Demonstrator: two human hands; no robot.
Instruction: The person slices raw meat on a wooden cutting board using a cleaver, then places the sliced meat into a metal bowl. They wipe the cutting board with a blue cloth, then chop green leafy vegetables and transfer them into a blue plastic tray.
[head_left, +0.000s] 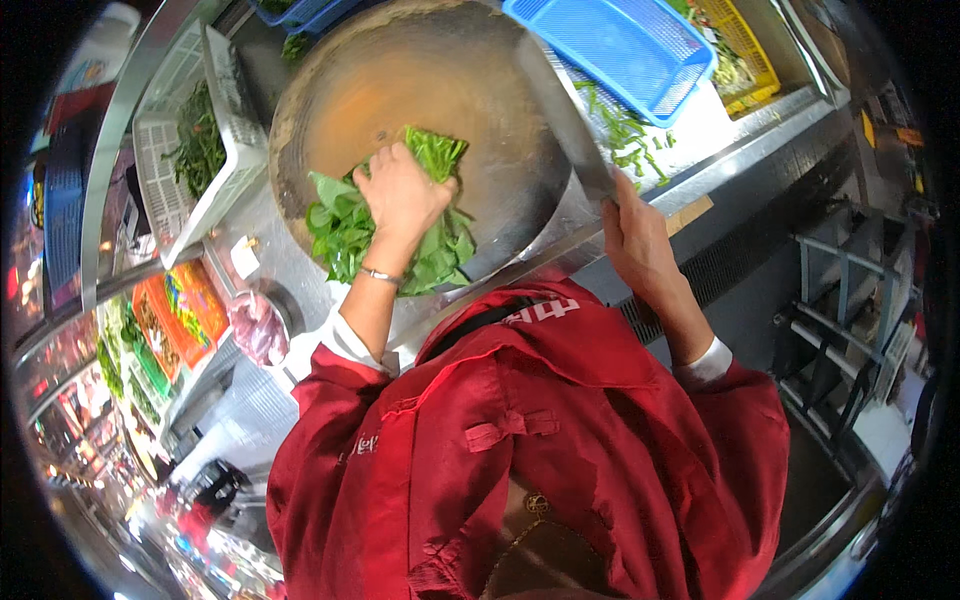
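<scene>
A bunch of leafy greens lies on a large round wooden chopping block. My left hand is closed around the bunch near its cut stem ends, with the leaves spreading below my palm and wrist. My right hand grips a broad-bladed knife by its handle at the block's right side. The blade points away from me over the block's right edge, blurred towards its tip, and is apart from the greens. Whether it is raised above the block's surface is hard to tell.
A blue plastic basket stands at the upper right beside cut green stems; behind it is a yellow basket. A white crate with greens stands left. Raw meat in a metal bowl and an orange tray are lower left.
</scene>
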